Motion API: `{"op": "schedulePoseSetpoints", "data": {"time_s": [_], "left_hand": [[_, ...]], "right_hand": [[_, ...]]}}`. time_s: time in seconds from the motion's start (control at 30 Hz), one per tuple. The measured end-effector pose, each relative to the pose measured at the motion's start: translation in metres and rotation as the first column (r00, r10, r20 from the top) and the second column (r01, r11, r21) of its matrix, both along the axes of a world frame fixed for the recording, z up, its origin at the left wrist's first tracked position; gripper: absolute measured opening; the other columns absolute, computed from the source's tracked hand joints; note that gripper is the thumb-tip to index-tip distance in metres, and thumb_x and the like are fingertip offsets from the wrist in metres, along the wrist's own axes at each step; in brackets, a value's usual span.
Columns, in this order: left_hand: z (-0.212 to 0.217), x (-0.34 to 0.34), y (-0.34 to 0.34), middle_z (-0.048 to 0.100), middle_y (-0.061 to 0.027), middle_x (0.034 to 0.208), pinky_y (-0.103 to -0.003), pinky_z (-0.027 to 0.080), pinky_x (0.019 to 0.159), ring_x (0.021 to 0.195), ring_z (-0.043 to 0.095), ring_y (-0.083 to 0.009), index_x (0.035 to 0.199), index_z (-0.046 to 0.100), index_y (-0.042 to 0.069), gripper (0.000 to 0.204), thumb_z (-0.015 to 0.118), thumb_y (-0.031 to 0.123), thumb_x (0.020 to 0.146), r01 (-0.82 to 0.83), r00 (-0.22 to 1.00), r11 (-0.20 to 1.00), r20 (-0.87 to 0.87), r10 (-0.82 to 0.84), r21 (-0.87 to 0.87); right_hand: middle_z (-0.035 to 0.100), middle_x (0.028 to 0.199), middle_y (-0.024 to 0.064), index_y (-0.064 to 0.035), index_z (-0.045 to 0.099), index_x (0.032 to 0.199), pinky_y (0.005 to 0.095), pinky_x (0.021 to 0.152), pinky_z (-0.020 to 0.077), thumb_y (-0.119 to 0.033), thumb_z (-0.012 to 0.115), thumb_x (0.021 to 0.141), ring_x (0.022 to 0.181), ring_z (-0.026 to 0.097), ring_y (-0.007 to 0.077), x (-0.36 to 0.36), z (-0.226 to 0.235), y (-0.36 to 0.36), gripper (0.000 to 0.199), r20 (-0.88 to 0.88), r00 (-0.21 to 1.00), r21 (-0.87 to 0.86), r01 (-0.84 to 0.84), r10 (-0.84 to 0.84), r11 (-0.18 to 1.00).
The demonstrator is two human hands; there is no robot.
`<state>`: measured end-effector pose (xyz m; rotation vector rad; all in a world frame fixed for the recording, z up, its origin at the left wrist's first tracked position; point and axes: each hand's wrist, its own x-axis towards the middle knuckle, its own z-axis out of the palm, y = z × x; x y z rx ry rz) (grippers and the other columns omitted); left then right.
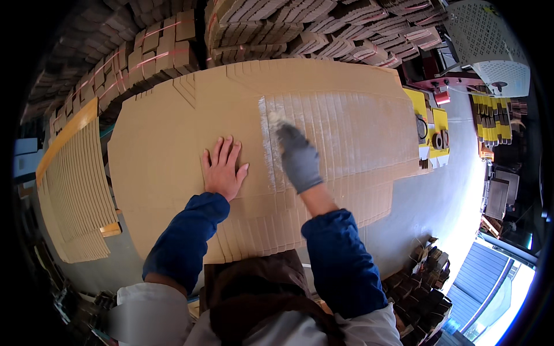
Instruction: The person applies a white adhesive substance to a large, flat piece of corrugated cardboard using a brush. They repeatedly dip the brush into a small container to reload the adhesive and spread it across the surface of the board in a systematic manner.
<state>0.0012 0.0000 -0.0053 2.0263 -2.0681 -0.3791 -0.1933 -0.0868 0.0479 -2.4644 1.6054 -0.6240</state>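
Note:
In front of me lies a broad stack of flat brown cardboard sheets (156, 144), the right part fanned into many narrow overlapping strips. My left hand (224, 168) is bare and rests flat on the top sheet, fingers spread. My right hand (300, 158), in a grey glove, is closed round what looks like a brush (277, 117); its pale head is blurred and its handle is hidden in the glove. The brush touches the cardboard at the left edge of the fanned strips. A whitish wet coating (340, 127) covers these strips.
Another fanned cardboard stack (78, 196) stands at the left. Strapped cardboard bundles (259, 29) pile up along the back. To the right are yellow boxes (440, 124) with a roll of dark tape (437, 141), and a perforated light-coloured machine guard (490, 46). Dark cardboard pieces (421, 288) lie at lower right.

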Motion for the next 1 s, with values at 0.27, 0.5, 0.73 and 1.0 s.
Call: {"op": "schedulePoseSetpoints", "data": {"time_s": [0.27,0.5,0.73,1.0], "left_hand": [[0.0,-0.003,0.003,0.035,-0.0077,0.154,-0.059,0.019,0.114,0.144,0.026,-0.0293,0.143,0.044,0.013,0.059,0.058,0.038,0.092,-0.003,1.0,1.0,-0.013,0.002,-0.025],[0.001,0.007,0.007,0.035,-0.0099,0.154,-0.057,0.018,0.115,0.145,0.026,-0.0307,0.144,0.043,0.012,0.058,0.055,0.036,0.093,-0.012,1.0,1.0,-0.017,0.012,0.007],[0.011,-0.003,-0.007,0.039,-0.0138,0.15,-0.059,0.018,0.114,0.144,0.027,-0.0332,0.141,0.046,0.01,0.059,0.062,0.034,0.089,0.049,0.998,0.998,-0.035,-0.051,-0.046],[0.005,-0.002,-0.002,0.024,-0.012,0.161,-0.056,0.015,0.116,0.149,0.018,-0.0329,0.15,0.033,0.006,0.062,0.049,0.034,0.096,0.022,0.984,0.999,0.178,-0.027,0.029]], "right_hand": [[0.064,0.118,0.0115,-0.0109,0.064,0.106,0.0423,0.071,0.0577,-0.002,0.058,0.086,0.086,0.069,0.0338,-0.036,0.019,0.028,0.023,0.074,0.995,0.149,0.059,-0.07,0.987],[0.068,0.114,0.0133,-0.009,0.065,0.116,0.0387,0.074,0.058,-0.002,0.057,0.087,0.09,0.069,0.0298,-0.018,0.018,0.085,0.031,0.126,0.991,0.046,-0.048,0.042,0.998],[0.066,0.118,0.0142,0.0004,0.06,0.124,0.0389,0.096,0.0508,-0.002,0.052,0.087,0.109,0.063,0.0266,-0.049,0.005,0.082,0.038,-0.049,0.999,-0.007,0.002,-0.002,1.0],[0.065,0.114,0.0104,-0.0081,0.066,0.106,0.0412,0.079,0.0533,-0.011,0.06,0.082,0.096,0.063,0.0303,-0.069,0.027,0.04,0.025,0.018,0.968,0.172,0.242,-0.249,0.955]]}}
